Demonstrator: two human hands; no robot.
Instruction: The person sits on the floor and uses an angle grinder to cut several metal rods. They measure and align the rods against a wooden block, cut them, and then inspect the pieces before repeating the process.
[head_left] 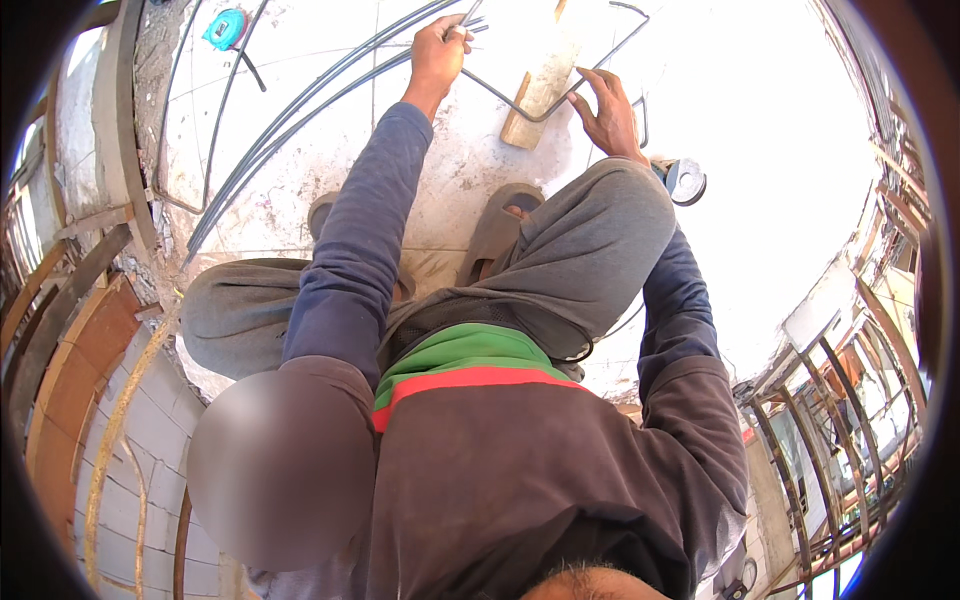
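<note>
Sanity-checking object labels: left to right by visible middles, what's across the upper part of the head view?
Teal rounded tape measure → person's bare left hand → pale flat wooden board → person's bare right hand → white-faced round object with a dark rim.

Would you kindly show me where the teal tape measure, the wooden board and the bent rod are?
Teal tape measure [224, 30]: head view, on its casing.
Wooden board [552, 70]: head view, bare upper face.
Bent rod [535, 119]: head view, at its bend.

A thin, dark metal rod [537, 119], bent at several corners, angles across a pale wooden plank [546, 78].
</note>
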